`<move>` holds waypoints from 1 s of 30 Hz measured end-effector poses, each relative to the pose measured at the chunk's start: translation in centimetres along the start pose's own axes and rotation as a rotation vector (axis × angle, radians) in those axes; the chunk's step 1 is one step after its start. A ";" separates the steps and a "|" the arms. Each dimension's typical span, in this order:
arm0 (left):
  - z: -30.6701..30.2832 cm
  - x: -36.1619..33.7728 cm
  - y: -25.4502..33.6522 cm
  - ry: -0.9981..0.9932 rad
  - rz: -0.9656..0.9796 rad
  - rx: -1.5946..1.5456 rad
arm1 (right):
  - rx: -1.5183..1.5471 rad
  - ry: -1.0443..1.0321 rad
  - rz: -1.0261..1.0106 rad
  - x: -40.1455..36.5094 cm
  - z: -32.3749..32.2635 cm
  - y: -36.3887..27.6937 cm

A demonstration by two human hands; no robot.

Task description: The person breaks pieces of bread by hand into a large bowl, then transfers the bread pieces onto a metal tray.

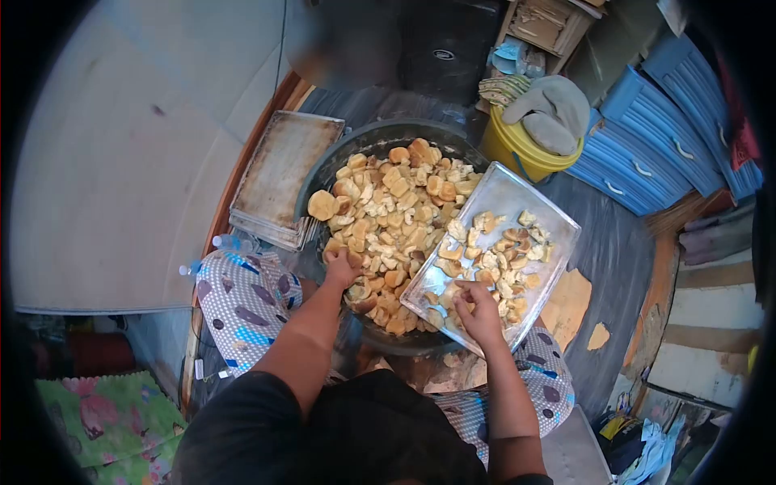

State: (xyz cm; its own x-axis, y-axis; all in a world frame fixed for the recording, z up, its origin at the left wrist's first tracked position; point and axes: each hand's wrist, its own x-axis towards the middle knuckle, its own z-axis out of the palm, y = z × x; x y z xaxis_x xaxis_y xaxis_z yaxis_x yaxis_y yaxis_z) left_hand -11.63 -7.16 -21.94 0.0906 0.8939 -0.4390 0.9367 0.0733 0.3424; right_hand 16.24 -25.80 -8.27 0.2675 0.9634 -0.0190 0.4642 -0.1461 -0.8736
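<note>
**Torn bread [396, 202] filled a round tub [356, 141] and lay loose across a metal tray [511, 187]**

The person's left hand [343, 268] was inside the tub, close to its left edge, with the fingers bent over a browned bun; whether they gripped it or only rested on it could not be told. The right hand [477, 311] was over the near end of the tray, thumb and fingers drawn together at the pale bread pieces there. It may have pinched one, but the fingers hid the contact.

The tray slanted across the tub's right edge, its far corner bare and its pieces spread from the middle toward the near edge. Mixed chunks and whole buns heaped the tub almost from edge to edge. A stack of baking trays [283, 174] lay beyond the tub's left edge, and a yellow bucket [507, 139] stood just past its far right.

The step in hand appeared to be picking through bread on both surfaces. The next move seemed to call for a light pinch, with the slanted tray kept steady so that nothing slid off.
</note>
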 end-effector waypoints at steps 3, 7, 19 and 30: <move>0.9 2.1 0.2 -0.073 -0.058 -0.071 | 0.030 -0.036 0.012 -0.2 -0.4 -0.3; -3.4 -1.6 6.2 0.223 0.211 -0.395 | 0.060 -0.002 0.026 0.3 -0.5 -0.4; -6.0 -13.8 23.5 -0.585 0.747 -0.707 | 0.440 0.083 -0.074 1.0 -5.6 -0.6; -2.0 -10.4 19.3 -0.497 0.451 -0.707 | 0.985 0.439 0.113 1.0 -10.2 2.7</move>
State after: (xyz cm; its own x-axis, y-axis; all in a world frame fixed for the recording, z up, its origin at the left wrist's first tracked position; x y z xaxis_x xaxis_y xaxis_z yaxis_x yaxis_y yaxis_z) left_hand 4.81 -14.14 -9.13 0.6753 0.6266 -0.3890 0.3746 0.1629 0.9128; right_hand 26.37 -27.57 -5.70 0.6362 0.7623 -0.1193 -0.4118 0.2046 -0.8880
